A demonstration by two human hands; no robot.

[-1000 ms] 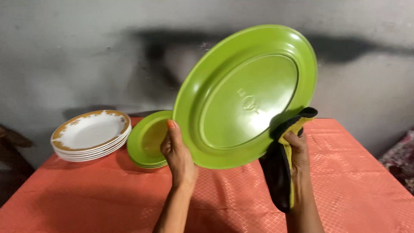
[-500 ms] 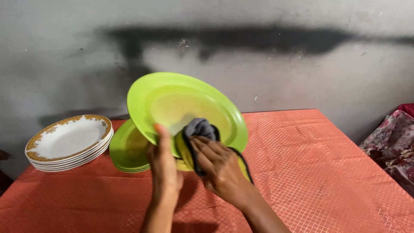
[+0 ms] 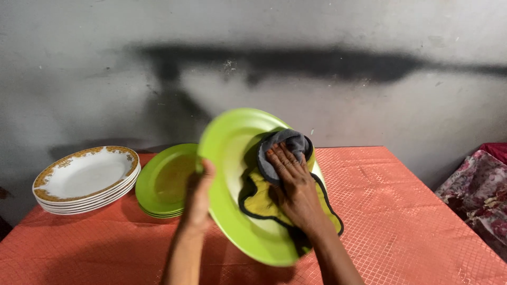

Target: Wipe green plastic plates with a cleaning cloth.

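My left hand [image 3: 198,194] grips the left rim of a large green oval plate [image 3: 227,158], which is held tilted above the table with its inner face towards me. My right hand [image 3: 293,186] presses a grey and yellow cloth [image 3: 259,199] with a black edge flat against the plate's inner face. The cloth covers much of the plate's middle and hangs over its right rim.
A stack of green plates [image 3: 163,182] lies on the orange tablecloth [image 3: 412,211] just behind my left hand. A stack of white plates with gold rims [image 3: 87,177] stands at the far left. A grey wall runs behind the table. Patterned fabric [image 3: 475,195] lies at the right.
The green plate has come down and turned from showing its underside to showing its inner face. My right hand has moved the cloth onto that face and up towards the far rim.
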